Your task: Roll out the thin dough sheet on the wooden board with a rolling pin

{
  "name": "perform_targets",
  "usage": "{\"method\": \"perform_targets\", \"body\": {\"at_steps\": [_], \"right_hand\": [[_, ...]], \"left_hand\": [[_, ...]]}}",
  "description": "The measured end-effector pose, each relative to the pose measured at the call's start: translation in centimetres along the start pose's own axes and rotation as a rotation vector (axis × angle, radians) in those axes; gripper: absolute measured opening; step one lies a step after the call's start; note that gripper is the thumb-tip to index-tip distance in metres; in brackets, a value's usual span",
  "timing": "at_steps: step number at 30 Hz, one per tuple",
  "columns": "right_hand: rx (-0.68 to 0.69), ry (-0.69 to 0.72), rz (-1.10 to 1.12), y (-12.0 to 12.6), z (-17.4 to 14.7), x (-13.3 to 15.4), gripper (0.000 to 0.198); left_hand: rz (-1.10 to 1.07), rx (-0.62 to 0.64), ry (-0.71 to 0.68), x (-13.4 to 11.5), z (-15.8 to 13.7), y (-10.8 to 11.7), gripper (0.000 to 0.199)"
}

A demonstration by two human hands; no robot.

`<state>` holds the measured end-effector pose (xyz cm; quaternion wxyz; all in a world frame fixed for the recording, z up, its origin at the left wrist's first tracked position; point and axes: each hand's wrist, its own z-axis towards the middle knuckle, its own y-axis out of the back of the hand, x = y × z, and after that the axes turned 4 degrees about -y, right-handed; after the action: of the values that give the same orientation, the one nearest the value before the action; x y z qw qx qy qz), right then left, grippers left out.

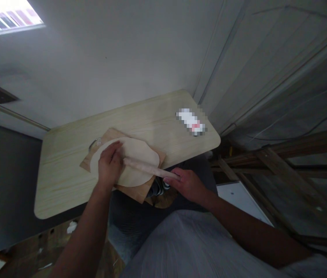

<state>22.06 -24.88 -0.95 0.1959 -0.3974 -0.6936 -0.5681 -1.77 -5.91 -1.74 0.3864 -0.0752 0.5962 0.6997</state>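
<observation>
A pale, thin round sheet of dough (140,150) lies on a brown board (136,193) that juts past the table's front edge. My right hand (188,185) is wrapped around the near right end of a slim wooden rolling pin (148,168), which slants across the dough. On the left part of the sheet rests my left hand (109,164), its fingers stretched forward and slightly bent. The pin's far end comes close to the left thumb; whether they touch is unclear. Part of a shiny rounded rim (94,143) shows behind the dough's left side.
The light wood table (65,170) has rounded corners and stands against a pale wall (122,65). A blurred-out white and pink item (190,121) lies at its right end. Wooden beams (285,166) stand to the right. White scraps (71,227) lie on the floor at lower left.
</observation>
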Motion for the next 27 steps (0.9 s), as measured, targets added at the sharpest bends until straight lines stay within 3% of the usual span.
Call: {"method": "perform_targets", "body": {"at_steps": [3,7,13,27], "right_hand": [[-0.029,-0.033,0.007,0.2,0.2,-0.1,0.035],[-0.055,-0.057,0.024,0.6,0.6,-0.3,0.035],[-0.098,-0.086,0.041,1.2,1.4,-0.5,0.036],[-0.252,-0.113,-0.003,2.3,4.1,-1.2,0.044]], "left_hand": [[0.044,-0.014,-0.040,-1.7,-0.2,-0.6,0.041],[0.183,0.086,-0.171,-3.7,-0.1,-1.9,0.043],[0.316,0.154,-0.132,-4.6,1.8,-2.7,0.046],[0.368,0.197,-0.129,-5.6,6.3,-4.8,0.044]]}}
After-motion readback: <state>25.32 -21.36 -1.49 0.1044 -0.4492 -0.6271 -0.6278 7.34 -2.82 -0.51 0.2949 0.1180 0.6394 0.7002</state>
